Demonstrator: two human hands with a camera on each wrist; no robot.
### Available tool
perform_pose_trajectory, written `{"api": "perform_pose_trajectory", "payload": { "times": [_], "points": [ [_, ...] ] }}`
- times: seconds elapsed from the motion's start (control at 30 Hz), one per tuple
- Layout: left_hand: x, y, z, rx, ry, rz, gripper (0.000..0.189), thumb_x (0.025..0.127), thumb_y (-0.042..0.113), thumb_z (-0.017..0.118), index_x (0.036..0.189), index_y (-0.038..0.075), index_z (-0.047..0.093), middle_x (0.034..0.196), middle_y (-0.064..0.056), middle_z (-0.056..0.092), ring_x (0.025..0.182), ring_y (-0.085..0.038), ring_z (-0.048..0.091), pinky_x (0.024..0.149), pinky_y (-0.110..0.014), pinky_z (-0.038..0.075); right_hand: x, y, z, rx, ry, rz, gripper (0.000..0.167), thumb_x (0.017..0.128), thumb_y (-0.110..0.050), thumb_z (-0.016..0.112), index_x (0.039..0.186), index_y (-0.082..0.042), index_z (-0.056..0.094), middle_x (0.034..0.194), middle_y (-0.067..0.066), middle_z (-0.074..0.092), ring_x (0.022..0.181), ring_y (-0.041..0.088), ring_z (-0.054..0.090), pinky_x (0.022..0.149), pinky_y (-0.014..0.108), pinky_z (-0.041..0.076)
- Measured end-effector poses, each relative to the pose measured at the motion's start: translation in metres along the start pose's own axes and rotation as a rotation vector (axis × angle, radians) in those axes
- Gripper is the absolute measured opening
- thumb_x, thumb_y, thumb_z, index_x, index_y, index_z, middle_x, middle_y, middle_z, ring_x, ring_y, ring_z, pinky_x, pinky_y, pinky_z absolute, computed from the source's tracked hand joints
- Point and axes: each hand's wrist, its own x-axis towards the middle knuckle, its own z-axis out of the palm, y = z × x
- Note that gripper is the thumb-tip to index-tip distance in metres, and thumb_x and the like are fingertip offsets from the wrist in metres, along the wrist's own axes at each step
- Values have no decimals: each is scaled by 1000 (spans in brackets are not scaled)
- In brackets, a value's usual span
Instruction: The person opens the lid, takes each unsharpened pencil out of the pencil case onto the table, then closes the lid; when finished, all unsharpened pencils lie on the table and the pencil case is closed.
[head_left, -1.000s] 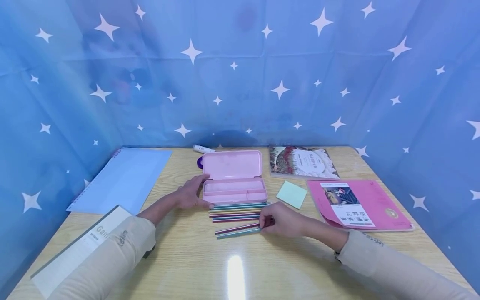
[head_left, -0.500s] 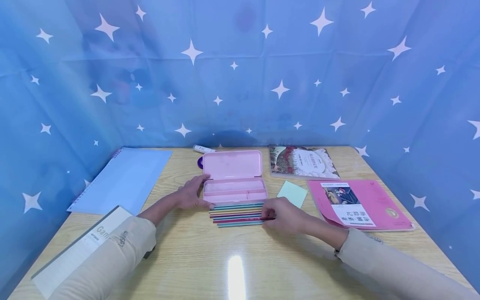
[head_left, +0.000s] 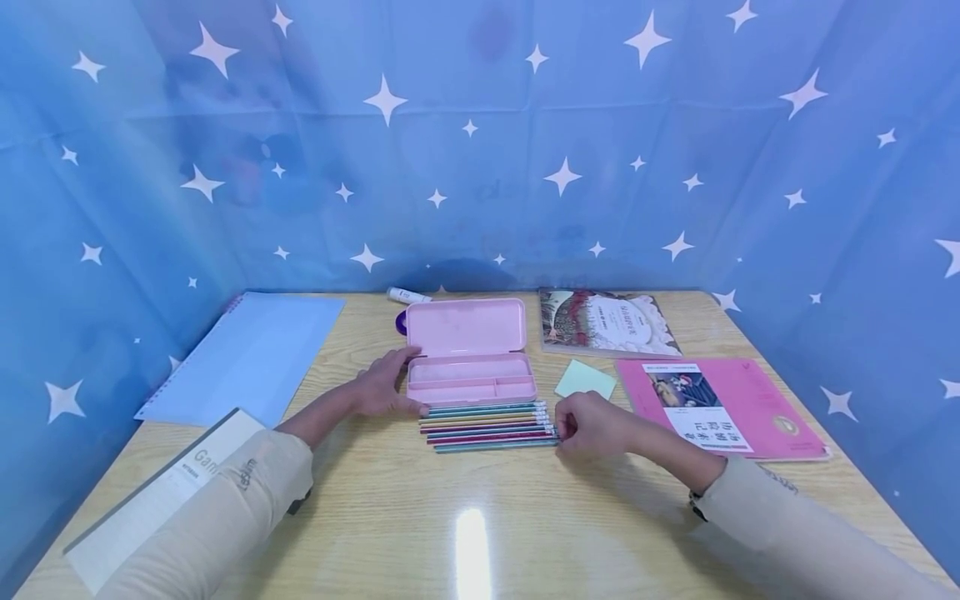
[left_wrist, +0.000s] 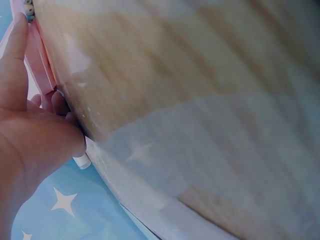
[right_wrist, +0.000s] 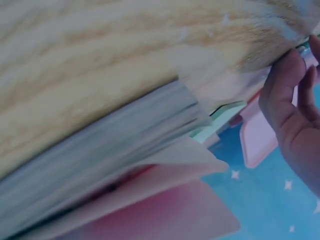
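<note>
Several pencils lie side by side on the table, just in front of a raised-lid pink pencil case with bare compartments. My left hand rests along the left side of the case, its thumb reaching the left ends of the pencils; the left wrist view shows that thumb extended beside the pencil ends. At the eraser ends on the right, my right hand has its thumb and bent fingers close to or touching the tips. No pencil shows between its fingers.
A green sticky-note pad lies beyond the right hand. Further right are a pink book and a patterned book. A spiral-bound pad and a notebook lie at left. A white tube sits behind the case.
My right hand has brought two loose pencils up against the row, let them go, and slid right to the eraser ends. My left hand has stayed in place.
</note>
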Motion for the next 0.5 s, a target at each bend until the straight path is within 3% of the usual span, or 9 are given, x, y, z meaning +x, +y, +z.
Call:
{"api": "perform_pose_trajectory", "payload": {
  "times": [0.5],
  "points": [
    [1, 0, 1, 2, -4, 4, 115, 74, 58, 81, 158, 15, 16, 161, -18, 21, 145, -45, 18, 108, -74, 12, 9, 3, 2, 60, 1, -26, 21, 71, 2, 78, 72, -7, 60, 63, -8, 53, 59, 4, 48, 57, 20, 43]
  ]
}}
